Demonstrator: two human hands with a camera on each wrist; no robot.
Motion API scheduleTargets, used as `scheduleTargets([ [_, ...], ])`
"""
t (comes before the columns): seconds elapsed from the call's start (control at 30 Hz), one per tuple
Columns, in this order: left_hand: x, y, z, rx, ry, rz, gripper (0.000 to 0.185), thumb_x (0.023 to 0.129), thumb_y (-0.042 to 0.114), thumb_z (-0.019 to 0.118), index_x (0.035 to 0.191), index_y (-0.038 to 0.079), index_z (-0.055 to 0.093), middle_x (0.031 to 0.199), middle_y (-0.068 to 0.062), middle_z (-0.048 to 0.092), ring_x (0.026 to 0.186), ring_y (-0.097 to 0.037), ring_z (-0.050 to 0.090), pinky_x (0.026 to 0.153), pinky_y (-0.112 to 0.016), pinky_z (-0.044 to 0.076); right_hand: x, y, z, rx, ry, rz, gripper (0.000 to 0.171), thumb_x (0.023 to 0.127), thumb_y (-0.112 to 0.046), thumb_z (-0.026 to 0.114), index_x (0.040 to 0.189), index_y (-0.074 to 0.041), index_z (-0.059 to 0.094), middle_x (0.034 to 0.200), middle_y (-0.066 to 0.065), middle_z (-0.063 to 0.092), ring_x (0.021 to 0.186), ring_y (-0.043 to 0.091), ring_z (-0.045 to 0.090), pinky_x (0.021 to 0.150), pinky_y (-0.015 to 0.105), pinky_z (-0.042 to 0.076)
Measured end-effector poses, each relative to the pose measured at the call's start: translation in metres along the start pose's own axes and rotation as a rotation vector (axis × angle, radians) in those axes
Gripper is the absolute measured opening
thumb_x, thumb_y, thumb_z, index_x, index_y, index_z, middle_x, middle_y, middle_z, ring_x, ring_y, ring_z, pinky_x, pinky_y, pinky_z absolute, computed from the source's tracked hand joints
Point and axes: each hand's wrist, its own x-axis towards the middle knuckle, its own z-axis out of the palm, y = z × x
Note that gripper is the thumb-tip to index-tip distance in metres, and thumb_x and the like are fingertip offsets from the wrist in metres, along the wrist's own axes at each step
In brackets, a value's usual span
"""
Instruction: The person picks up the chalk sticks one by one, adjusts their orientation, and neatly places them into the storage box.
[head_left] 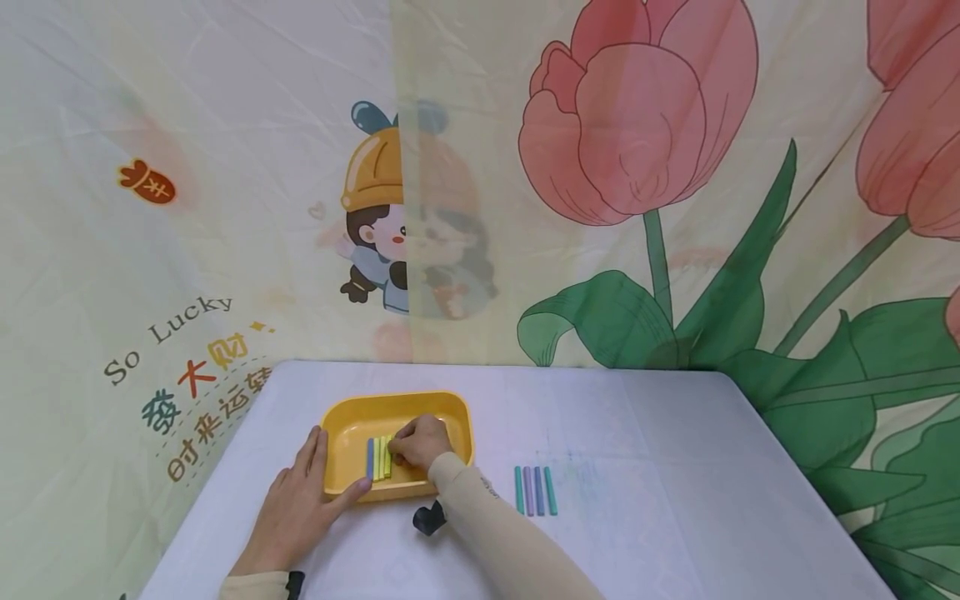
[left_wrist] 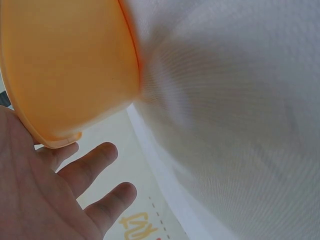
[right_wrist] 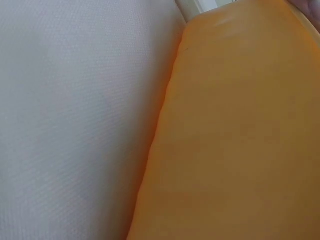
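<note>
My right hand (head_left: 422, 442) reaches into a yellow plastic tray (head_left: 397, 493), its curled fingers pinching at the right end of a row of chalk sticks. In that row a blue chalk stick (head_left: 370, 460) lies at the left, with several yellow chalk sticks (head_left: 382, 458) beside it; the fingers partly hide the rightmost. My left hand (head_left: 296, 496) braces the tray's left front corner, thumb along the front rim and extended fingers by the left side. The left wrist view shows those fingers (left_wrist: 90, 170) spread just past the rim. The right wrist view has only the tray's outer wall (right_wrist: 235, 125) and cloth.
On the white tablecloth (head_left: 637, 467), right of the tray, lie several chalk sticks (head_left: 534, 490) in green, purple and blue, side by side. A black wrist device (head_left: 429, 518) hangs below the right sleeve. A printed curtain (head_left: 465, 167) stands behind the table.
</note>
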Motion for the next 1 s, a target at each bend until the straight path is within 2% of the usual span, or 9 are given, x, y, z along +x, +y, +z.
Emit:
scheduleTargets([
  [0.47,-0.001,0.002,-0.002,0.01,-0.006,0.003,0.12,0.089,0.081,0.048,0.158,-0.009,0.009,0.164,-0.031,0.013,0.136,-0.054,0.037,0.109,-0.069,0.031,-0.009,-0.003,-0.011,0.024,0.0,-0.052,0.009,0.087,-0.015,0.08,0.085,-0.009,0.074,0.07,0.004,0.069,0.064,0.016,0.065,0.055,0.024,0.052],
  [0.7,0.0,0.002,-0.002,0.011,-0.015,-0.015,0.122,0.087,0.083,0.046,0.158,-0.009,0.008,0.164,-0.031,0.012,0.136,-0.055,0.035,0.11,-0.07,0.029,-0.013,-0.001,-0.027,-0.009,-0.002,-0.104,0.012,0.085,-0.017,0.082,0.092,-0.008,0.075,0.072,-0.001,0.069,0.067,0.015,0.068,0.058,0.023,0.054],
  [0.83,0.0,0.002,-0.003,0.008,-0.019,-0.014,0.122,0.087,0.083,0.046,0.158,-0.009,0.008,0.164,-0.03,0.012,0.135,-0.055,0.037,0.11,-0.069,0.03,-0.017,0.0,-0.038,0.027,-0.026,-0.119,0.016,0.087,-0.017,0.081,0.097,-0.006,0.074,0.078,0.002,0.072,0.068,0.015,0.068,0.062,0.025,0.058],
  [1.0,0.0,0.003,-0.003,0.007,-0.031,-0.022,0.123,0.087,0.084,0.046,0.158,-0.008,0.008,0.164,-0.03,0.012,0.136,-0.055,0.036,0.11,-0.069,0.03,-0.025,0.001,-0.049,0.067,-0.031,-0.14,0.018,0.086,-0.018,0.081,0.098,-0.007,0.074,0.079,-0.001,0.073,0.069,0.018,0.07,0.064,0.028,0.06],
])
